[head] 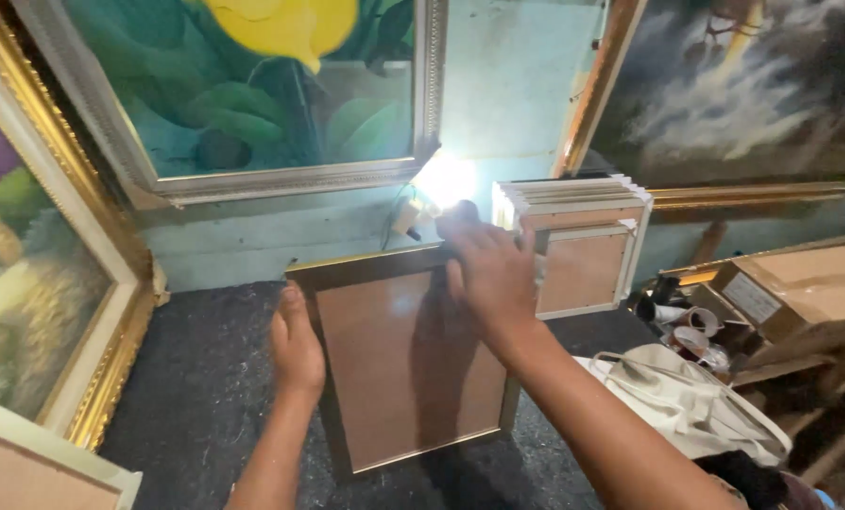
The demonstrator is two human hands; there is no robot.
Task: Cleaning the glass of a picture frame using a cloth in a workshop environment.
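Both hands (295,345) (493,274) hold a gold-edged frame (408,364) (back facing up).

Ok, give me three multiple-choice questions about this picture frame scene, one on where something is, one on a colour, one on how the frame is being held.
1. Where is the stack of white frames?
A. behind the held frame, against the wall
B. on the person's lap
C. hanging overhead

2. What colour is the rim of the held frame?
A. blue
B. gold
C. black

3. How is the held frame gripped?
A. one hand only
B. lying untouched
C. left hand on its side edge, right hand at its top

Answers: 1 A, it leans at the wall beyond the frame. 2 B, the edge shines gold. 3 C, both hands touch it.
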